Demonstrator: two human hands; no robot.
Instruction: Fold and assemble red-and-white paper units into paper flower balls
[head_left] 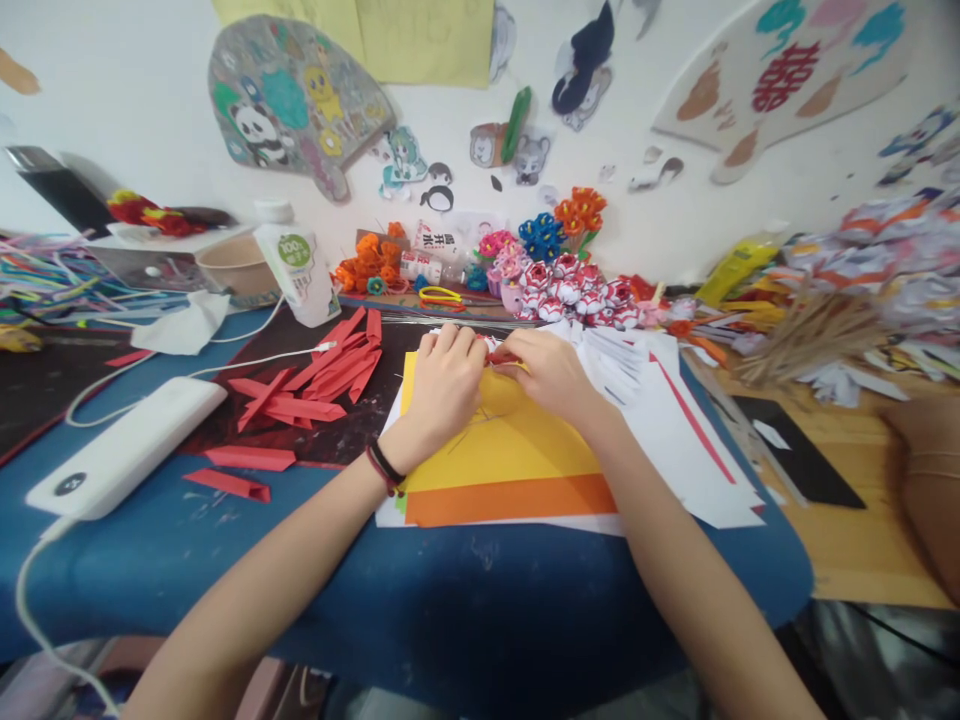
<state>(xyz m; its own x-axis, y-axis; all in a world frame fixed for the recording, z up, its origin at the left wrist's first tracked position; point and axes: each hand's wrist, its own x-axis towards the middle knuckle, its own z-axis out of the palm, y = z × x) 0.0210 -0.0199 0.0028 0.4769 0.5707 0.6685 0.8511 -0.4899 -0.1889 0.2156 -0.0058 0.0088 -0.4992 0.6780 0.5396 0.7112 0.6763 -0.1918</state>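
At a crowded craft table (562, 600) with a blue surface, a person's left hand (448, 368) and right hand (546, 368) meet over a small red-and-white piece (491, 346), the fingers of both closed on it and hiding most of its shape. The piece sits between the fingertips, just above the far part of a yellow sheet (540, 445), where a few thin dark strands (469, 432) lie. An orange sheet (517, 500) shows along the near edge, and white sheets (697, 450) spread to the right. Dark bands (384, 465) circle the left wrist.

To the left, folded red strips (330, 365) are heaped on a dark mat (330, 440), with 2 more strips lying nearer the person. Beside them rests a white power bank (127, 450) (cable attached), and behind stand a white bottle (295, 268) and a brown bowl (234, 268). Along the wall, blue flowers (541, 238) and orange flowers (581, 212) rise behind a cluster of red-and-white flowers (570, 290). Above hang 2 decorated fan shapes, the left-hand 1 bearing a panda (256, 135). At the right edge, part of another person's limb (930, 480) appears, blurred, over a wooden surface (832, 555).
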